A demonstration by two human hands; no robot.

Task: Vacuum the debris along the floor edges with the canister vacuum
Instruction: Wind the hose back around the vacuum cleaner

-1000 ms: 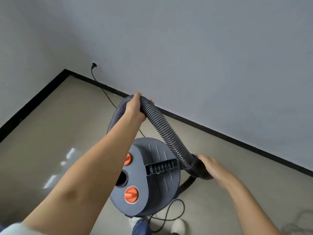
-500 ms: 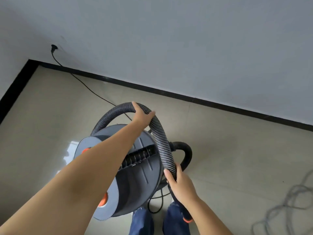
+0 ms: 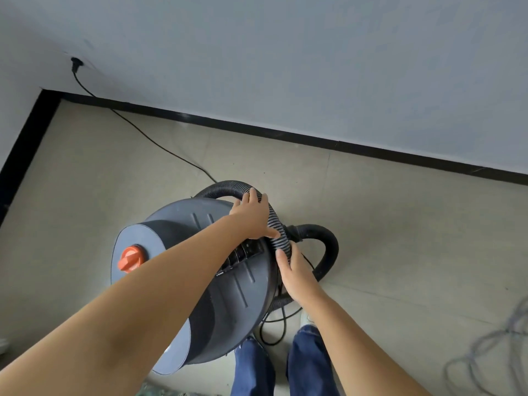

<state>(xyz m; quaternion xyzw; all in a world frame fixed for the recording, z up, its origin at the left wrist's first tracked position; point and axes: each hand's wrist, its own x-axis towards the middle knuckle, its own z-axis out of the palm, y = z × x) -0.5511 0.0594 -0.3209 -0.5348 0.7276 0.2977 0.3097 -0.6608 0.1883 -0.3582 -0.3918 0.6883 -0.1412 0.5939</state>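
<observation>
The left hand (image 3: 254,215) has its grip clamped round the ribbed hose (image 3: 275,224) near the top of its arch, fingers over the far side and thumb on the near side, while the right hand (image 3: 297,274) grips the same hose just below, where it drops down the right side of the vacuum (image 3: 200,281). The grey canister, with its orange knob (image 3: 132,258) towards the left, stands on the floor (image 3: 400,252) just in front of the person's legs (image 3: 310,364), and the hose loops up from behind it and curls away in a black bend (image 3: 328,247) on the right. A power cord (image 3: 137,128) runs from the canister to a plug (image 3: 75,64) in the far wall. The nozzle end cannot be seen, and nothing touches the dark skirting (image 3: 314,141) along the wall, so the work looks to be in preparation: the hose is being readied, and the edge cleaning itself seems still to be done.
</observation>
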